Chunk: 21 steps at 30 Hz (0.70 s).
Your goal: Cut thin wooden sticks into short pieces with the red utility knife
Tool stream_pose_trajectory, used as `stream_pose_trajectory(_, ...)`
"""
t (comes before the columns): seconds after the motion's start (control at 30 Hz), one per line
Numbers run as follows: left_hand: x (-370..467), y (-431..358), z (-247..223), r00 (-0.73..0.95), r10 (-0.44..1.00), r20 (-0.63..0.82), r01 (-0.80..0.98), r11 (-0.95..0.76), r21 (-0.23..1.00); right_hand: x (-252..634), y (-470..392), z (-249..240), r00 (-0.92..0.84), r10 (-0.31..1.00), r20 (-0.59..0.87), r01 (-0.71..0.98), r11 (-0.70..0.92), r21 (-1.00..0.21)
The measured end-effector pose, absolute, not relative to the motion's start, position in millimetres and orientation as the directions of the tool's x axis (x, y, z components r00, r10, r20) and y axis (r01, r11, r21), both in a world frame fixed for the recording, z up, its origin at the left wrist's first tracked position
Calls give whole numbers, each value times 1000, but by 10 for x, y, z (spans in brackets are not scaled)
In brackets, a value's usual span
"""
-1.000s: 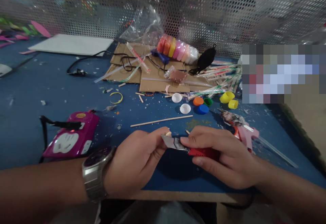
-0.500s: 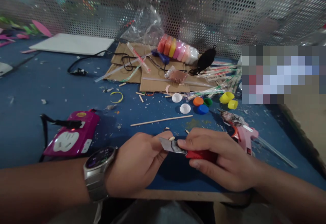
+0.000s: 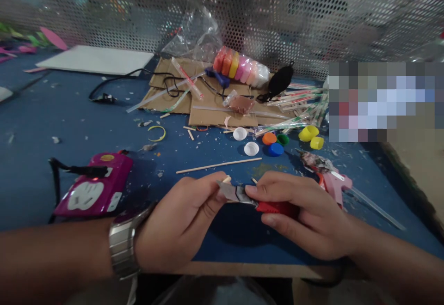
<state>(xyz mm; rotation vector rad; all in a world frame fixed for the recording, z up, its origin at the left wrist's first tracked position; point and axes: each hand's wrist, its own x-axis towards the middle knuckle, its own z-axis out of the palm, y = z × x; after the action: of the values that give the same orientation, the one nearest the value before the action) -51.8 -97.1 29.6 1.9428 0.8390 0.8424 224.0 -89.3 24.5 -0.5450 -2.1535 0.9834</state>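
My right hand (image 3: 305, 212) is wrapped round a red utility knife (image 3: 275, 207), thumb on the base of its bare blade (image 3: 232, 191). The blade points left and its tip reaches my left hand (image 3: 183, 217). Between thumb and fingers, my left hand pinches a thin wooden stick (image 3: 226, 179); only its pale end shows beside the blade, and the rest is hidden. Just beyond both hands, a longer wooden stick (image 3: 218, 165) lies on the blue table.
A pink glue gun (image 3: 335, 182) lies right of my hands, a magenta box with a cable (image 3: 97, 185) left. Bottle caps (image 3: 275, 149), cardboard (image 3: 222, 116), wrapped chopsticks (image 3: 305, 101) and packed coloured clay (image 3: 239, 67) lie beyond. A perforated metal panel (image 3: 138, 14) stands behind.
My left hand and wrist have turned, so the watch face tips away. The stick's end has shifted slightly up and left by the blade. The knife stays in my right hand.
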Motion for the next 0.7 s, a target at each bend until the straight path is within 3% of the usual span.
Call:
stream_pose_trajectory(0.33,-496,-976,267,505,846,172,227,-323,919,2279,-888,226,-663,635,397,135,623,-771)
stream_pose_trajectory(0.53,-506,-962,290,501,836,225,400,-454,796,2274,-894,232,-658,641,396,142,622,-770)
stream_pose_trajectory(0.7,-539,-954,298,553,788,269,394,-532,749,2258,-904,227,-661,629,409,111,620,-776)
